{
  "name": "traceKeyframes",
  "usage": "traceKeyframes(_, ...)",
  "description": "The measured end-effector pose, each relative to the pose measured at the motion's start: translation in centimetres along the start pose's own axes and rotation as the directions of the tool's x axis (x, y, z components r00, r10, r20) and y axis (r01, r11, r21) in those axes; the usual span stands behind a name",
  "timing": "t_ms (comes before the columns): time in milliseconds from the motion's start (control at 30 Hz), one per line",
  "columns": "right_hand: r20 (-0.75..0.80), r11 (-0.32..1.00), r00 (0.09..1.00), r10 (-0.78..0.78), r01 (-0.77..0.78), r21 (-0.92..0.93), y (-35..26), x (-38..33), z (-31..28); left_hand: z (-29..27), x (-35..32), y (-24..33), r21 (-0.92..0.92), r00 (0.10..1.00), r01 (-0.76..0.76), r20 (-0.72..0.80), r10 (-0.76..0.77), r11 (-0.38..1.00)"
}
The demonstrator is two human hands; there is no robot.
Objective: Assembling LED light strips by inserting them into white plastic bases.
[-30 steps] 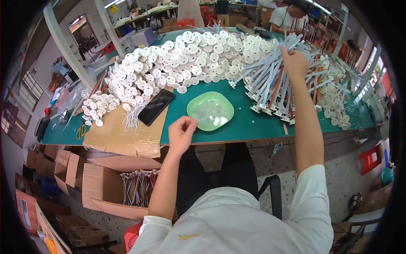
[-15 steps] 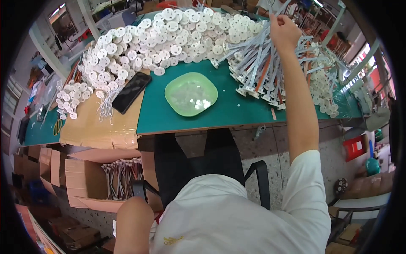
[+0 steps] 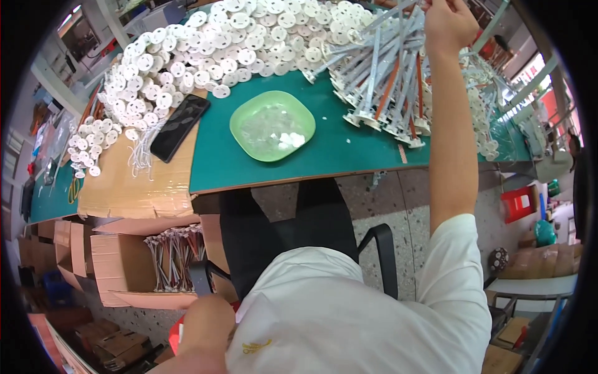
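My right hand (image 3: pixel 450 25) reaches to the far right of the table, its fingers curled at the upper edge of the picture. What they grip is partly cut off there; a pale flat strip (image 3: pixel 389 15) runs up beside them. Below the hand lies a heap of grey and orange flat strips (image 3: pixel 377 78) with white end pieces toward me. My left hand is out of view; only the bent left arm (image 3: pixel 202 327) shows at the lower left. A green square dish (image 3: pixel 240 137) with small clear and white bits sits on the table.
White round discs (image 3: pixel 240 40) are piled along the back of the green table (image 3: pixel 293 169). A black phone (image 3: pixel 179 128) lies partly on a cardboard sheet (image 3: pixel 137 193), beside thin white cords (image 3: pixel 142 153). Below left stands an open carton (image 3: pixel 128 262) with bundled strips. A chair (image 3: pixel 286 230) is at the table.
My view has shifted, so the table sits slightly higher and further left. My right hand has come nearer the upper edge, further right over the strips. The left arm has shifted at the lower left.
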State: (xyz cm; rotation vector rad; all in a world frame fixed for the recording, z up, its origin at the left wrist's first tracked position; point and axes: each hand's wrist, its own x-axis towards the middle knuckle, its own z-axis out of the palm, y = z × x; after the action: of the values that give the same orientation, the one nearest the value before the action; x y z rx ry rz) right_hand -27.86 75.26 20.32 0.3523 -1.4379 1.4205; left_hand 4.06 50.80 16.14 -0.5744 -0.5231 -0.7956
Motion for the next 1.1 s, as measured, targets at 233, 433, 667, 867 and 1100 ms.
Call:
traceKeyframes(233,0.327,0.875,0.920,0.215,-0.330,0.353,-4.5,-4.8,0.1,-10.8,-9.7,1.0,0.549,0.049,0.819,0.223,-0.974,0.167)
traceKeyframes(433,0.799,0.713,0.582,0.152,-0.625,0.319,-7.6,-13.9,-4.4,-10.8,-12.6,2.0,0.364,-0.550,0.835,0.536,-0.641,-0.412)
traceKeyframes(667,0.645,0.751,0.672,0.363,-0.621,0.223,-10.4,-21.9,-3.2,-12.1,-11.8,5.3,0.178,-0.601,0.792,0.395,-0.695,-0.584)
traceKeyframes(867,0.785,0.955,0.548,-0.289,0.224,0.195,-12.2,-29.1,-7.7,-11.7,-12.6,4.2,0.131,-0.557,0.831,0.199,-0.807,-0.541)
traceKeyframes(1100,0.619,0.934,0.702,-0.351,0.219,0.282,-11.3,-32.5,-7.3,-12.1,-12.7,5.6,0.270,-0.433,0.890,0.241,-0.869,-0.369)
